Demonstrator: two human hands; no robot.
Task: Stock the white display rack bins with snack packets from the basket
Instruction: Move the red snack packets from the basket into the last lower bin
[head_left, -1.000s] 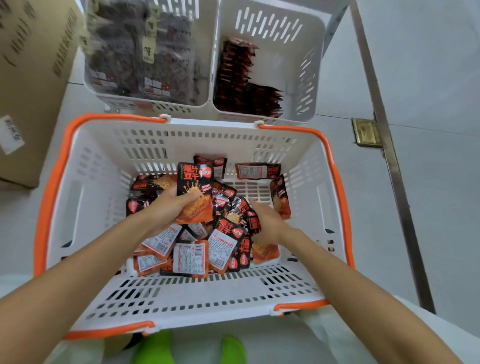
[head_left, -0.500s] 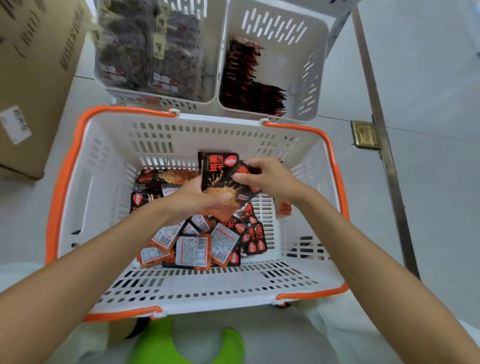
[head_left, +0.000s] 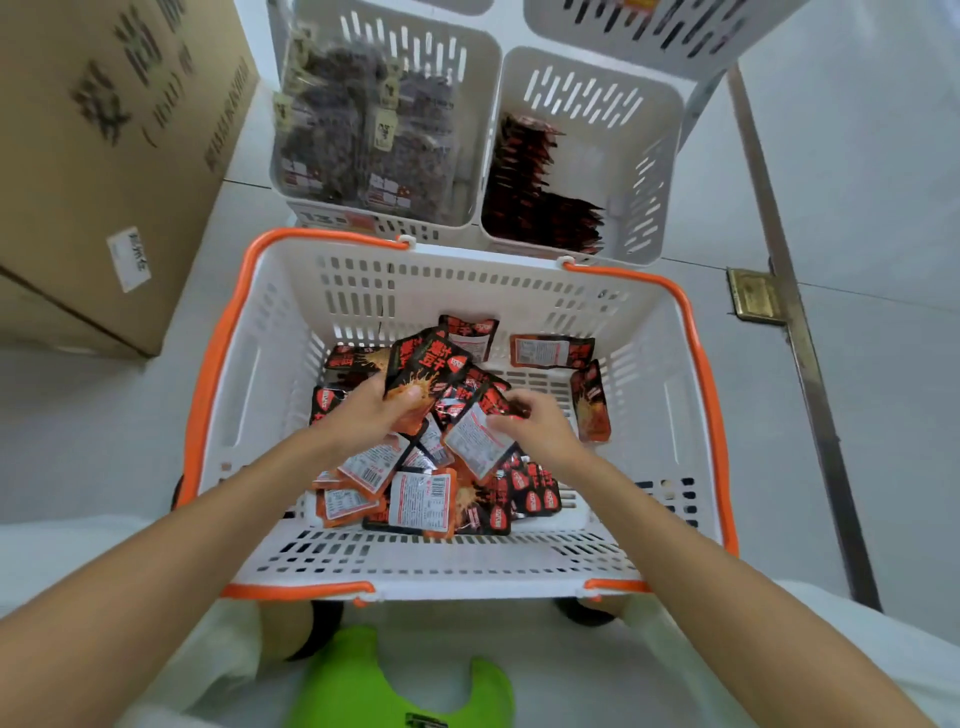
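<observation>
A white basket with orange rims stands in front of me and holds several black-and-orange snack packets. My left hand grips a small stack of those packets, held upright above the pile. My right hand is down in the basket and pinches one packet with its white label side up. Beyond the basket stands the white display rack: its right bin is partly filled with the same dark packets, and its left bin is full of clear bags of dark snacks.
A large cardboard box stands on the floor to the left of the rack. A metal floor rail with a brass plate runs along the right. More white bins sit above the rack's lower row.
My right hand has dropped from the stack in my left hand back down into the pile and has taken hold of another packet. My left hand still holds its stack.
</observation>
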